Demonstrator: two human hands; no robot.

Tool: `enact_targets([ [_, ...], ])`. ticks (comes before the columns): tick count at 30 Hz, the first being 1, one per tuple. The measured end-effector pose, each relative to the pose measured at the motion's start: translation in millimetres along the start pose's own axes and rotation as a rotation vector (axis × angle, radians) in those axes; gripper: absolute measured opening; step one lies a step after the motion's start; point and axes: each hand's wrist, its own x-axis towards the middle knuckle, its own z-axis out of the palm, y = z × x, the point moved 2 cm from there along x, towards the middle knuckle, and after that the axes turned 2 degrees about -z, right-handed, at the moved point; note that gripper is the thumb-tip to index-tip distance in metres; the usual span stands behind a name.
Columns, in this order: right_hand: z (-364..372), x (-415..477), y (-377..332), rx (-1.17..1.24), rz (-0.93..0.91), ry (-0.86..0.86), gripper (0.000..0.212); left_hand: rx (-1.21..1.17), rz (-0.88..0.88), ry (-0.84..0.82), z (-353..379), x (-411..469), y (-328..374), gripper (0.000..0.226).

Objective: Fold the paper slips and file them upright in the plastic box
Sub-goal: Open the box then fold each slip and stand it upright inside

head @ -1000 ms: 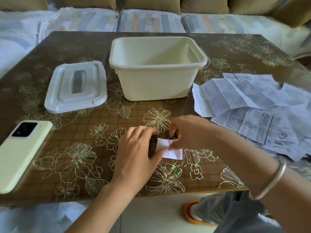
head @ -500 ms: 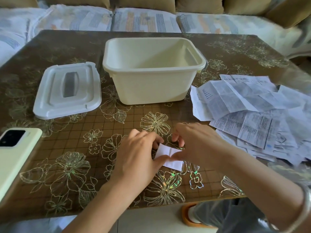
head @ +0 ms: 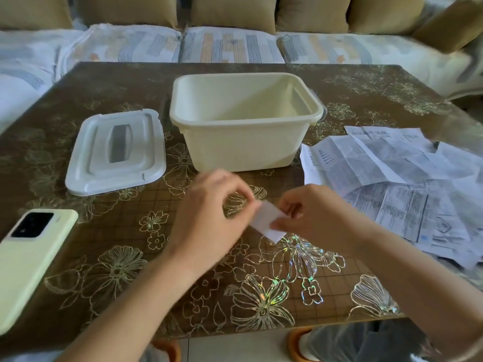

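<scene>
Folded paper slip [head: 269,221] pinched between both hands, on the near side of the plastic box [head: 243,147]: left hand [head: 209,218] at its left edge, right hand [head: 316,218] at its right, fingers curled

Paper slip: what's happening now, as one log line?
step: folding | folded slip: pinched between left hand and right hand | plastic box: empty | lid: off

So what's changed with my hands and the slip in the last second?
The folded slip has come up from flat on the table to a tilt, pinched by the right hand; the left hand has risen from pressing it to just meet its left edge, grip blurred. Plastic box, lid, phone and paper pile stayed put.
</scene>
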Motion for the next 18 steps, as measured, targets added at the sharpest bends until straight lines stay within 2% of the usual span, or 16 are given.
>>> enact_targets([
  [2,-9.7,1.9,4.3,0.034,0.033,0.127,0.012,0.102,0.071,0.27,-23.2,23.0,-4.3,0.033],
  [3,-13.4,2.4,5.5,0.064,0.045,0.174,0.014,0.207,0.083,0.365,-33.3,34.3,-8.2,0.042],
  [4,-15.6,3.3,7.0,0.115,0.053,0.197,0.013,0.322,0.075,0.392,-41.4,45.9,-12.3,0.051],
  [6,-17.8,3.5,5.9,0.264,0.065,0.193,0.01,0.463,0.018,0.291,-46.9,65.6,-21.8,0.058],
  [8,-20.5,1.6,1.5,0.417,0.061,0.179,0.008,0.459,-0.014,0.218,-45.8,75.6,-25.3,0.038],
  [10,-30.0,1.1,-5.2,0.523,0.064,0.205,0.013,0.402,0.013,0.234,-46.8,76.0,-22.1,0.015],
  [11,-37.6,1.8,-9.7,0.566,0.068,0.226,0.015,0.371,0.019,0.244,-49.1,73.4,-19.4,0.01],
  [15,-71.0,12.3,-28.5,0.753,0.036,0.322,0.01,0.309,0.051,0.231,-57.4,48.3,-10.3,0.008],
  [18,-84.5,27.0,-45.4,0.831,-0.02,0.335,0.015,0.316,0.099,0.191,-62.8,30.7,-1.7,0.028],
])
